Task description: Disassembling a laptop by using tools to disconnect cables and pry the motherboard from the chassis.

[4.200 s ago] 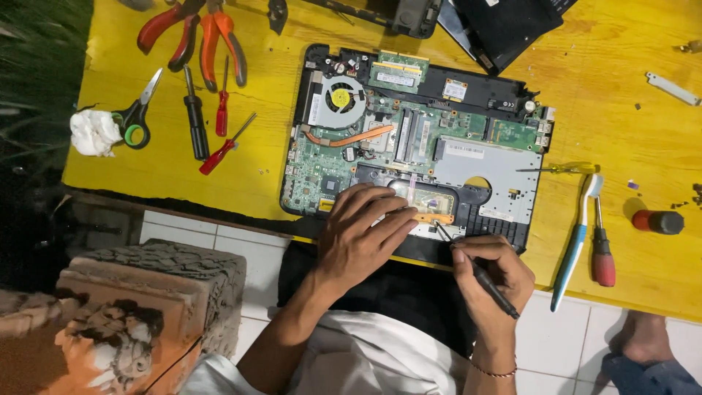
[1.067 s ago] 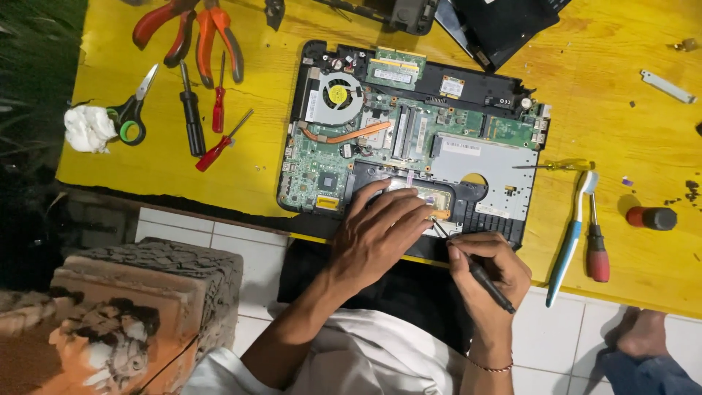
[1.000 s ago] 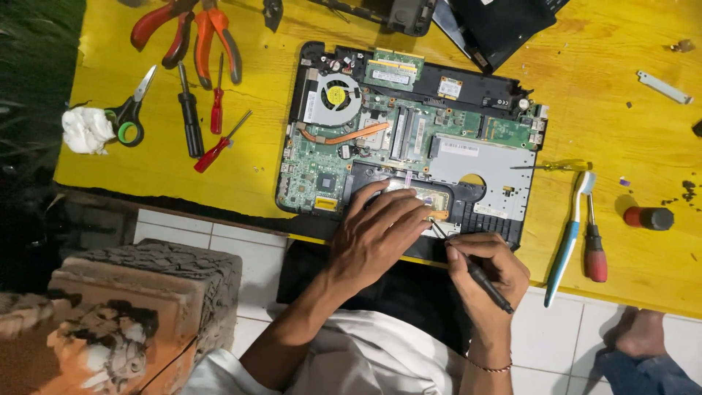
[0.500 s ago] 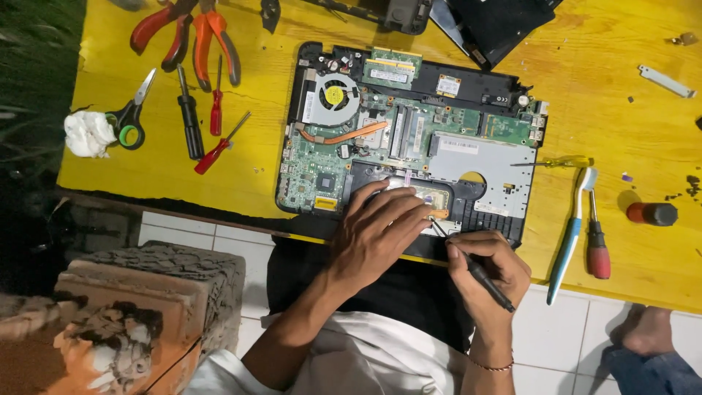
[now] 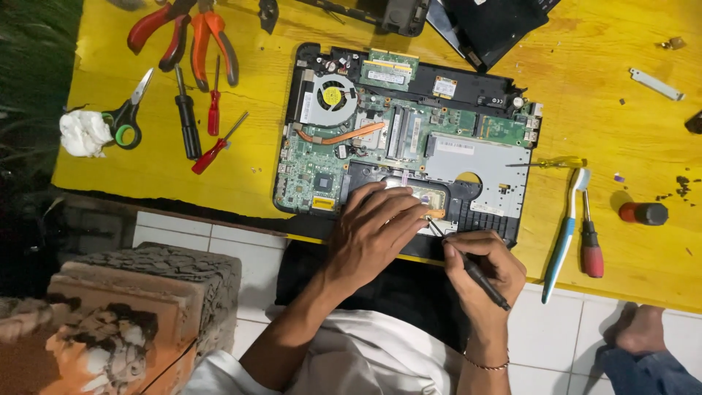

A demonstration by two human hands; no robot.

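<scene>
Left hand (image 5: 376, 230) flat, fingers spread, pressing laptop (image 5: 406, 139) front edge, 6 o'clock. Right hand (image 5: 482, 267) closed around black tool (image 5: 472, 267), tip at orange tab (image 5: 436, 213). Cover off, board exposed; board not yet removed.

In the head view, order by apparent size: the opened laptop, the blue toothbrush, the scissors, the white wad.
1. opened laptop
2. blue toothbrush
3. scissors
4. white wad
All lie on the same yellow table, so nearness hardly matters.

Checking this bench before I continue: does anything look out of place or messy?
Yes. Dark crumbs are scattered on the yellow table near the right edge, a toothbrush lies among the screwdrivers, and a crumpled white wad sits by the scissors.
</scene>
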